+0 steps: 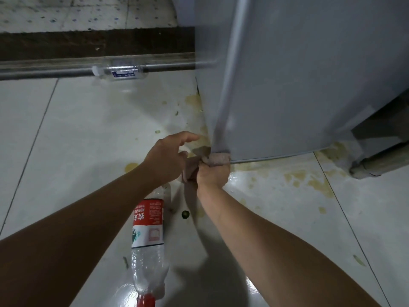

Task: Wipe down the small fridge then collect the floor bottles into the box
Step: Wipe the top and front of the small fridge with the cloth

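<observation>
The grey small fridge (pixel 298 74) fills the upper right. My right hand (pixel 211 173) grips a brownish cloth (pixel 218 159) and presses it against the fridge's bottom front corner. My left hand (pixel 168 157) hovers just left of the cloth with relaxed fingers, touching nothing that I can see. A clear bottle with a red label and red cap (pixel 148 238) lies on the floor between my forearms. A second clear bottle with a blue label (pixel 120 69) lies farther off by the door track.
White floor tiles (pixel 77 140) carry yellowish stains around the fridge base. A metal door track (pixel 44 70) and dark threshold run across the top left. A grey stand or furniture leg (pixel 376 156) sits right of the fridge.
</observation>
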Motion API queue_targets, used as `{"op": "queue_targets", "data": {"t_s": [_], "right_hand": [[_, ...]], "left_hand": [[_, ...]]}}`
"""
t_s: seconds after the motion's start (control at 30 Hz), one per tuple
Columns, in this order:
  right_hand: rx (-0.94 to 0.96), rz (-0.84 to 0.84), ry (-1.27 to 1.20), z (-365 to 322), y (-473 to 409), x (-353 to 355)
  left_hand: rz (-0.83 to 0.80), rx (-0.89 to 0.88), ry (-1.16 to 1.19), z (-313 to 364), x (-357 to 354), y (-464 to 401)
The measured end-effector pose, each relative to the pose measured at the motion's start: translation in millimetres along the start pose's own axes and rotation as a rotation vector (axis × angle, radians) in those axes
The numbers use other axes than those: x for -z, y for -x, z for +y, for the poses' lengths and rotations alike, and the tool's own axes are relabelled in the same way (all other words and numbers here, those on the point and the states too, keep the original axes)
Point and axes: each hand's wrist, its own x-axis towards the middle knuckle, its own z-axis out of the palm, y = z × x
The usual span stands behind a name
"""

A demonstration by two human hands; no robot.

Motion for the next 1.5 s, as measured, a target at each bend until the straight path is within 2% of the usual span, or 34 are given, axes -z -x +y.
{"op": "queue_targets", "data": {"t_s": [0.1, 0.23, 0.57, 0.67, 0.77, 0.87, 0.97, 1.07, 1.33, 1.5], "right_hand": [[-0.127, -0.053, -0.145, -7.7, 2.0, -3.6], [-0.136, -0.089, -0.169, -13.8, -2.7, 5.0], [0.158, -0.059, -0.047, -56.0, -8.3, 54.0], [0.28, -0.06, -0.092, -72.1, -11.5, 67.7], [0.313, -0.059, -0.166, -77.2, -16.5, 70.3], [0.28, -0.017, -0.059, -64.7, -26.1, 66.3], [0.092, 0.004, 0.001, -46.1, -40.0, 62.3], [0.036, 0.021, 0.057, -38.5, -48.3, 55.7], [0.096, -0.203, -0.071, -70.2, -14.2, 54.0], [0.366, -0.277, -0.035, -98.2, 9.9, 92.2]], "left_hand": [[0.054, -0.014, 0.01, -0.5, 7.5, 5.7], [0.093, -0.024, 0.008, -0.5, 15.1, 14.2], [0.089, 0.011, 0.017, 8.7, 15.0, 27.0], [0.098, 0.029, 0.022, 13.9, 15.7, 25.2], [0.091, 0.051, 0.034, 18.8, 12.2, 20.5], [0.102, 0.07, 0.074, 24.7, 6.8, 14.9], [0.112, 0.08, 0.108, 30.6, -0.3, 14.1], [0.1, 0.077, 0.105, 31.0, -3.1, 15.2], [0.108, 0.067, 0.098, 34.2, 10.5, 21.1], [0.145, -0.013, 0.005, 52.7, 20.9, 32.4]]}}
